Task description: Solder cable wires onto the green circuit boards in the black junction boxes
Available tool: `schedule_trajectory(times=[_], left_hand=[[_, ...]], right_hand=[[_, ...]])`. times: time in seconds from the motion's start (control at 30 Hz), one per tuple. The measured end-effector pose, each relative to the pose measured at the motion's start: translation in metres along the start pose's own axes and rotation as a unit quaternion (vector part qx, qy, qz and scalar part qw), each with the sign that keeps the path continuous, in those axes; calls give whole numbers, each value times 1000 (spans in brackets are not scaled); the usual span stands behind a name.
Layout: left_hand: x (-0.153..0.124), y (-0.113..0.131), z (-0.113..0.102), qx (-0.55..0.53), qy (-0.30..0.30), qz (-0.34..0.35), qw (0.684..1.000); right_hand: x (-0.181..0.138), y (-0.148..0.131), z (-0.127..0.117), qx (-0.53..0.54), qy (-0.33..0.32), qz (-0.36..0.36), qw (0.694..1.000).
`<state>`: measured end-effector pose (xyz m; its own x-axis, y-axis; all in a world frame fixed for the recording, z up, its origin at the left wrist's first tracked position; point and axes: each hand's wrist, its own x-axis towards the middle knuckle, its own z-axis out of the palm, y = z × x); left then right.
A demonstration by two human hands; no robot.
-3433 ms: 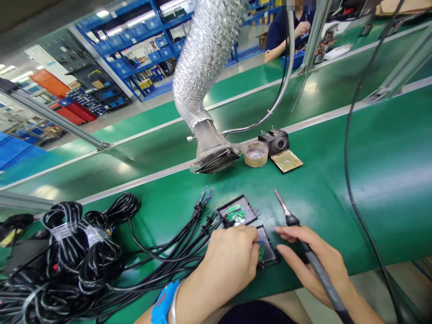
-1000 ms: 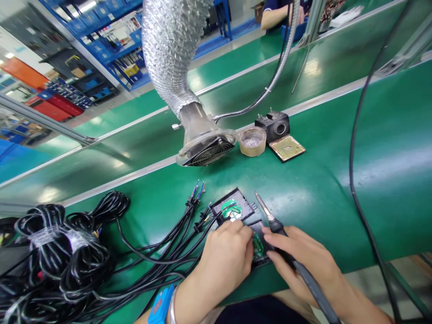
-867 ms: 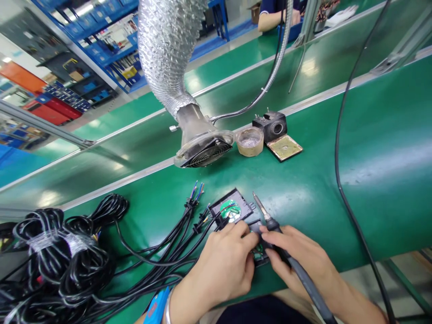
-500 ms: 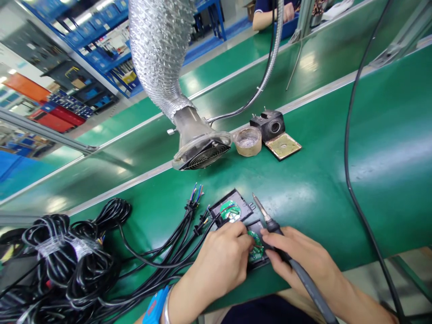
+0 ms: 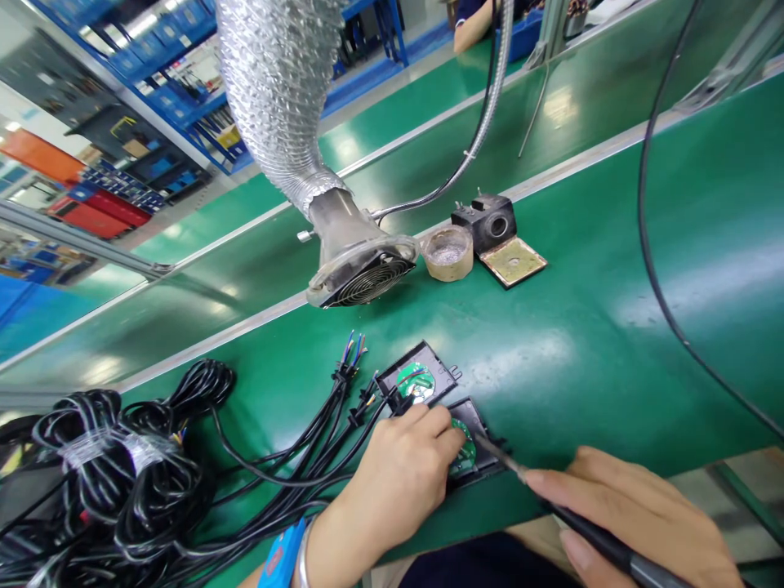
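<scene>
My right hand (image 5: 637, 510) grips a soldering iron (image 5: 588, 527), its tip pointing left over the nearer black plastic housing (image 5: 490, 469). Inside that housing lies a round green circuit board (image 5: 466, 449), partly covered by my left hand (image 5: 407, 457). The left fingers are closed and bent down onto the board; what they pinch is hidden. Just beyond, a second black housing (image 5: 438, 359) holds another green board (image 5: 422, 377) with thin wires on it. Black cables (image 5: 318, 441) with stripped, coloured wire ends run in from the left beside my left hand.
Coiled black cables (image 5: 91, 465) pile up at the left. A fume extractor nozzle (image 5: 367, 278) hangs over the green bench. Behind stand a round pot (image 5: 448, 255) and a soldering iron stand (image 5: 487, 224) with its sponge tray (image 5: 513, 261). Across the bench shows a person's arm (image 5: 471, 31).
My right hand has moved right and down, and the iron has swung from pointing up beyond the housings to lying over the nearer board. My left hand stays almost in place.
</scene>
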<state>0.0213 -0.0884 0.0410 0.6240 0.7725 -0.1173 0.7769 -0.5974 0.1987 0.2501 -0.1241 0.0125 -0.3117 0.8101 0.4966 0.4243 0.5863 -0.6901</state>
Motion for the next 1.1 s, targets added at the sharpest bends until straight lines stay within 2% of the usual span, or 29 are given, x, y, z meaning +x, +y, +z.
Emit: schedule_trajectory(times=[0.33, 0.67, 0.87, 1.1], left_hand=[[1, 1, 3, -23, -4, -4, 1000], [5, 0, 2, -51, 9, 6, 999], [5, -2, 4, -55, 14, 6, 998], [2, -2, 5, -47, -12, 6, 999]], right_hand=[[0, 8, 7, 41, -29, -19, 999], [-3, 7, 8, 37, -42, 2, 998], [-13, 4, 11, 0, -20, 12, 1000], [-15, 2, 22, -54, -15, -88, 995]])
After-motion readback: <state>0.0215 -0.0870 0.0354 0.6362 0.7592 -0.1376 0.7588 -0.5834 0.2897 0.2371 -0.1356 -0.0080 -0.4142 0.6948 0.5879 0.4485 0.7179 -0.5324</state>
